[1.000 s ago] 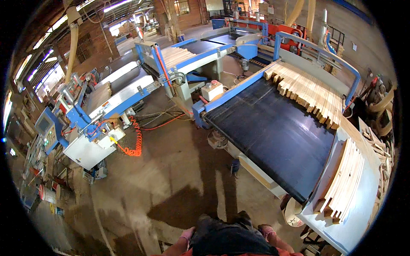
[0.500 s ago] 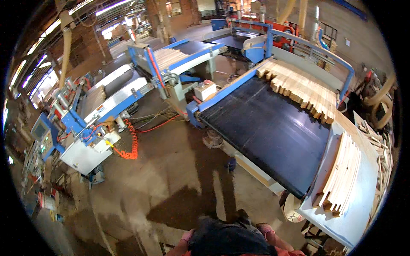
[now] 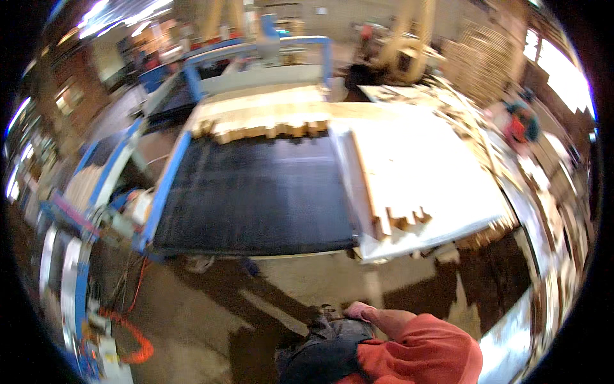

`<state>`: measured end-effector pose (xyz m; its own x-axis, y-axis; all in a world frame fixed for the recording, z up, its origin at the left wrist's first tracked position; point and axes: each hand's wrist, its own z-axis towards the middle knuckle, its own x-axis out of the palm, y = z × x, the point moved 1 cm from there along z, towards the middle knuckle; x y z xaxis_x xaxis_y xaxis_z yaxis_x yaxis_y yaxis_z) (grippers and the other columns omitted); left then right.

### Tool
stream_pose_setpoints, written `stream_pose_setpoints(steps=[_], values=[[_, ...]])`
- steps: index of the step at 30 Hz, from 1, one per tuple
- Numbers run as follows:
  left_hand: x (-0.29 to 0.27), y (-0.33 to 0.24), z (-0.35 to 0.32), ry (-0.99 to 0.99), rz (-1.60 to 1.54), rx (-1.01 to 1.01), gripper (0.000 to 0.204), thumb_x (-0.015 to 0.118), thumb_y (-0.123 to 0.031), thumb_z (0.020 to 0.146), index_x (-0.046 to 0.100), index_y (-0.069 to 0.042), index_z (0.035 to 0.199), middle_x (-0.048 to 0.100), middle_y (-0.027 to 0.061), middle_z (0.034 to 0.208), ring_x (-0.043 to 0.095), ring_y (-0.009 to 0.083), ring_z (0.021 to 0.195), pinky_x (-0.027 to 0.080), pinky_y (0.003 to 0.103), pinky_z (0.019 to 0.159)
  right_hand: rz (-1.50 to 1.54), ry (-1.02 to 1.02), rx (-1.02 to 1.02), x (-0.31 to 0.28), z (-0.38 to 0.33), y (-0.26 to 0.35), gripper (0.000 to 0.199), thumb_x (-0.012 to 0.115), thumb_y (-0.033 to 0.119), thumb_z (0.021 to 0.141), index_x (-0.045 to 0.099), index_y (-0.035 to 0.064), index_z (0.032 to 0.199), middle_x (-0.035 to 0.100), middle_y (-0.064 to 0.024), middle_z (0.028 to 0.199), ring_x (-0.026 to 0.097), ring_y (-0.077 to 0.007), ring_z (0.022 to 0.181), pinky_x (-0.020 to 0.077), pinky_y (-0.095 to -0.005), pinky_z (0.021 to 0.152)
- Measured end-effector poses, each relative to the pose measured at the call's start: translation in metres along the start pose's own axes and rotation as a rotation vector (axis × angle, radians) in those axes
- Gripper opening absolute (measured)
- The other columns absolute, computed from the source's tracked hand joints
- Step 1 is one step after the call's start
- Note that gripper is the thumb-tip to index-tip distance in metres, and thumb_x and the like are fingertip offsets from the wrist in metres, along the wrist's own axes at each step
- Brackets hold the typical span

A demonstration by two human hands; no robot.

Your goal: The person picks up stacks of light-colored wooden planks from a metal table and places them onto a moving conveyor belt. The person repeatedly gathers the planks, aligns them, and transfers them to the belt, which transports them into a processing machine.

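Observation:
My right hand (image 3: 359,311) hangs low beside my dark trousers (image 3: 313,329), its arm coming out of a red sleeve (image 3: 425,349). It is small and blurred, so its fingers do not show clearly. My left hand is out of the picture. Ahead lies a wide black conveyor belt (image 3: 256,192), with a row of pale wooden strips (image 3: 262,115) side by side across its far end. To its right, a glaring pale table (image 3: 435,173) carries more wooden strips, their near ends (image 3: 403,221) stepped; glare hides most of their length.
Blue rails (image 3: 167,192) edge the belt on the left. An orange coiled hose (image 3: 137,342) hangs at lower left. Scrap wood (image 3: 460,109) lies beyond the table, before stacked boards (image 3: 480,61). Another person (image 3: 523,127) is at the far right.
My view has swung to the right, so the belt now sits left of centre and the other person has come into sight. My left hand has left the picture.

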<state>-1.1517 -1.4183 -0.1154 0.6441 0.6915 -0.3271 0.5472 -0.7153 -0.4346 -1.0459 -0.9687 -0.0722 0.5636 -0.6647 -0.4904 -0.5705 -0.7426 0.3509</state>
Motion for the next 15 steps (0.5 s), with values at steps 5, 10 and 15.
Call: stream_pose_setpoints(steps=[5, 10, 15], values=[[-0.003, -0.08, 0.031, 0.136, 0.206, 0.098, 0.044, 0.058, -0.031, 0.104, 0.06, -0.014, 0.145, 0.067, 0.0241, 0.135, 0.067, 0.0343, 0.121, 0.051, 0.046, 0.104, 0.24, -0.09, 0.138, 0.017, 0.01, -0.015, 0.042, 0.056, 0.04, 0.096, 0.074, 0.009, 0.118, 0.072, -0.0233, 0.116, 0.066, -0.0407, 0.111, 0.051, -0.0498, 0.092], [0.008, -0.148, 0.049, 0.248, 0.398, 0.179, 0.044, 0.058, -0.03, 0.104, 0.06, -0.013, 0.144, 0.066, 0.024, 0.135, 0.066, 0.0345, 0.121, 0.051, 0.046, 0.105, 0.293, -0.167, 0.125, 0.042, -0.005, -0.033, 0.049, 0.058, 0.041, 0.092, 0.073, 0.007, 0.124, 0.07, -0.0211, 0.128, 0.066, -0.0376, 0.118, 0.0507, -0.0474, 0.1], [0.035, -0.2, 0.064, 0.36, 0.602, 0.248, 0.043, 0.058, -0.029, 0.105, 0.06, -0.011, 0.144, 0.066, 0.0239, 0.136, 0.066, 0.0347, 0.122, 0.05, 0.046, 0.105, 0.612, -0.285, 0.351, 0.073, -0.065, -0.041, 0.055, 0.057, 0.042, 0.091, 0.072, 0.0052, 0.128, 0.07, -0.0191, 0.132, 0.064, -0.0362, 0.126, 0.0496, -0.0456, 0.106]])
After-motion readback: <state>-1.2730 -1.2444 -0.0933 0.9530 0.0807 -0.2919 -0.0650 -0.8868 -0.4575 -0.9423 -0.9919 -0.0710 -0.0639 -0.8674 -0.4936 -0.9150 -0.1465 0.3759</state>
